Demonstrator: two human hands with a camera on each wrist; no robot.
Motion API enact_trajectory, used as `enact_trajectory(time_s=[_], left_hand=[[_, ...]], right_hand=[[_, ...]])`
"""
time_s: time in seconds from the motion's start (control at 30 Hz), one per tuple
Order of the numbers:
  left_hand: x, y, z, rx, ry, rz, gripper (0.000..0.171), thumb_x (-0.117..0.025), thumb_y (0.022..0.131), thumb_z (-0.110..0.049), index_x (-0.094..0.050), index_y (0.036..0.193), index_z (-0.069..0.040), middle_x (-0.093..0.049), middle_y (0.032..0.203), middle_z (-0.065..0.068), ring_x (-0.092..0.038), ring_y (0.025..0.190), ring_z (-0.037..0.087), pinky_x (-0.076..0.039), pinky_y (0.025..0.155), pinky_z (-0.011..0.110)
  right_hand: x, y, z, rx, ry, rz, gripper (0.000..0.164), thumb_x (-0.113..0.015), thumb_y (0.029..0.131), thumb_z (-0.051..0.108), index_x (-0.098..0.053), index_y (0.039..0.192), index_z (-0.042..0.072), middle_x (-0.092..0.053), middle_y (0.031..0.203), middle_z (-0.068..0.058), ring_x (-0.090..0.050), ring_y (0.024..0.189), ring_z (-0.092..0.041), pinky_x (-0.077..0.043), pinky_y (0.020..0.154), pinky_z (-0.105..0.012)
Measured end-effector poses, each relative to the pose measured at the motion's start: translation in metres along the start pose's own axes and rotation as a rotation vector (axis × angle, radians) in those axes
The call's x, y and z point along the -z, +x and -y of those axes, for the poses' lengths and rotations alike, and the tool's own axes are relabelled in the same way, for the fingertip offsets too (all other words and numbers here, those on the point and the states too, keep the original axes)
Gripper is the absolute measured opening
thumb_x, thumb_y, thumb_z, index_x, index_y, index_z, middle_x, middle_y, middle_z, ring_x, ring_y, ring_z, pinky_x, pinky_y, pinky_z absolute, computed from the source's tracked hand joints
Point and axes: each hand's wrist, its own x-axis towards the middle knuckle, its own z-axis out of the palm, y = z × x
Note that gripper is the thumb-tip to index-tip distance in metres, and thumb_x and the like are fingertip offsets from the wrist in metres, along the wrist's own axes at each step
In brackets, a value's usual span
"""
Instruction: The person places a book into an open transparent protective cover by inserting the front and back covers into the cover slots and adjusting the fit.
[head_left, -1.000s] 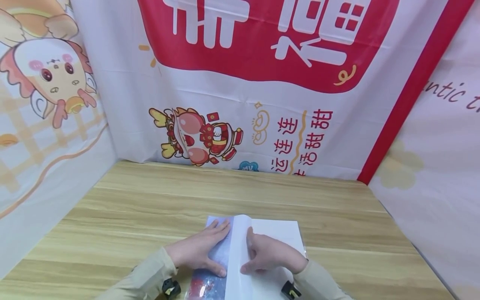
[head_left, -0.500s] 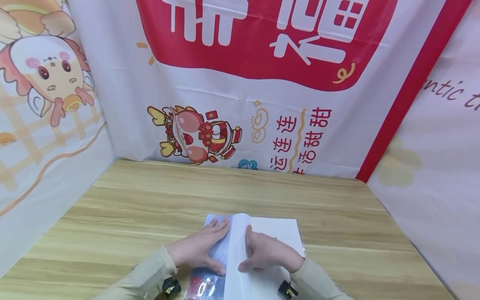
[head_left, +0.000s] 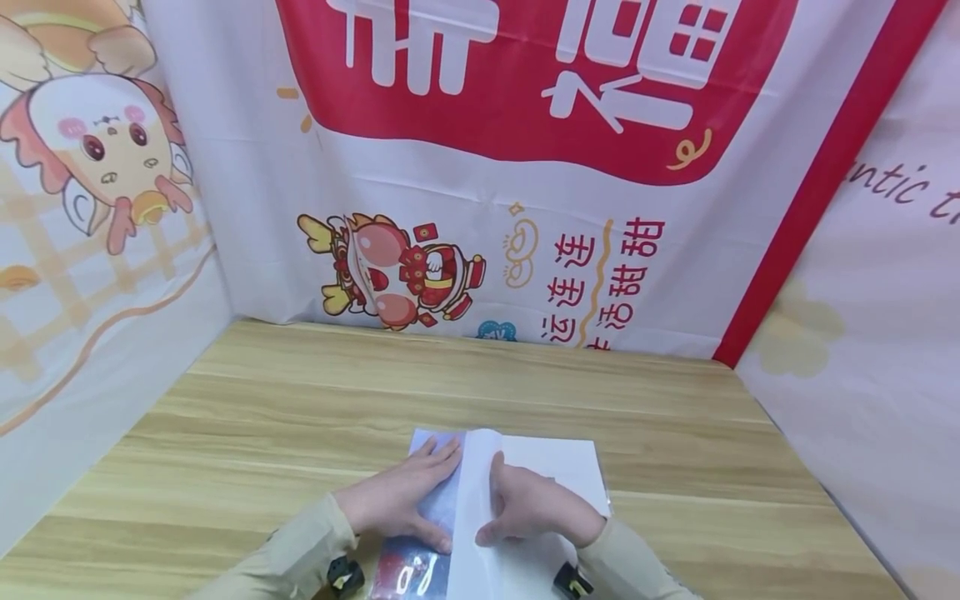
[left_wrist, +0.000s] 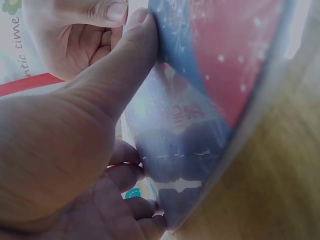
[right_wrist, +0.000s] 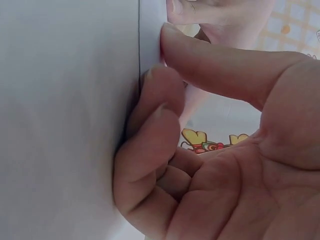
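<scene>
An open booklet with a glossy, speckled blue-and-red cover (head_left: 442, 504) lies at the table's near edge, partly cut off below. Down its middle a white sheet (head_left: 471, 517) curves over, with a flat white page (head_left: 573, 458) to its right. My left hand (head_left: 401, 496) presses on the cover, fingers fairly straight and spread. In the left wrist view its thumb lies along the speckled surface (left_wrist: 235, 60). My right hand (head_left: 543, 504) grips the curved white sheet's right edge. In the right wrist view its fingers (right_wrist: 150, 145) are curled against the white paper, the thumb at a narrow strip.
The wood-grain table (head_left: 375, 375) extends behind and to both sides. A white cloth backdrop (head_left: 247, 208) with a red panel and cartoon prints hangs along the back, with printed cloths at both sides. A dark camera mount (head_left: 345, 575) sits at each wrist.
My right hand has shifted very slightly left along with the curved white sheet's edge. My left hand keeps its place on the cover.
</scene>
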Motion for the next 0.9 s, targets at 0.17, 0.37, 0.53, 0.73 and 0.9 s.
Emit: enact_trajectory(time_s=[0.17, 0.37, 0.53, 0.73, 0.9], left_hand=[[0.0, 0.002, -0.001, 0.002, 0.003, -0.001, 0.117, -0.07, 0.068, -0.062, -0.018, 0.149, 0.003, -0.009, 0.155, 0.018, -0.004, 0.139, 0.044, -0.012, 0.109, 0.052], [0.0, 0.002, -0.001, 0.002, 0.019, -0.009, 0.117, -0.072, 0.067, -0.061, -0.02, 0.148, 0.004, -0.012, 0.154, 0.02, -0.006, 0.137, 0.046, -0.014, 0.108, 0.053], [-0.001, 0.001, 0.002, 0.009, 0.025, -0.014, 0.117, -0.071, 0.067, -0.063, -0.02, 0.149, 0.003, -0.012, 0.154, 0.019, -0.007, 0.138, 0.045, -0.014, 0.108, 0.053], [-0.002, 0.003, 0.002, 0.013, 0.006, -0.014, 0.117, -0.072, 0.066, -0.063, -0.02, 0.149, 0.002, -0.013, 0.154, 0.019, -0.006, 0.138, 0.045, -0.013, 0.108, 0.053], [-0.002, 0.002, 0.002, 0.02, 0.014, -0.007, 0.117, -0.071, 0.067, -0.064, -0.019, 0.149, 0.001, -0.012, 0.154, 0.018, -0.005, 0.139, 0.043, -0.013, 0.109, 0.051]], right_hand=[[0.001, 0.001, 0.0, -0.016, -0.017, 0.001, 0.109, -0.081, 0.07, 0.033, -0.017, 0.14, -0.021, -0.053, 0.064, 0.005, -0.051, 0.06, -0.008, -0.045, 0.073, -0.023], [0.001, 0.001, 0.0, -0.041, 0.011, 0.019, 0.109, -0.08, 0.071, 0.035, -0.016, 0.142, -0.019, -0.054, 0.062, 0.004, -0.053, 0.056, -0.009, -0.045, 0.066, -0.022], [0.003, 0.001, -0.002, -0.023, 0.065, 0.038, 0.093, -0.079, 0.073, 0.033, -0.032, 0.135, -0.017, -0.056, 0.058, 0.002, -0.053, 0.05, -0.011, -0.043, 0.055, -0.022], [0.022, -0.012, -0.017, -0.041, 0.107, 0.064, 0.047, -0.073, 0.08, 0.037, -0.061, 0.106, -0.001, -0.058, 0.06, 0.001, -0.054, 0.053, -0.013, -0.044, 0.054, -0.026], [0.039, -0.025, -0.039, -0.048, 0.077, -0.066, 0.032, -0.069, 0.084, 0.035, -0.059, 0.08, 0.004, -0.044, 0.053, 0.005, -0.04, 0.048, -0.009, -0.035, 0.045, -0.024]])
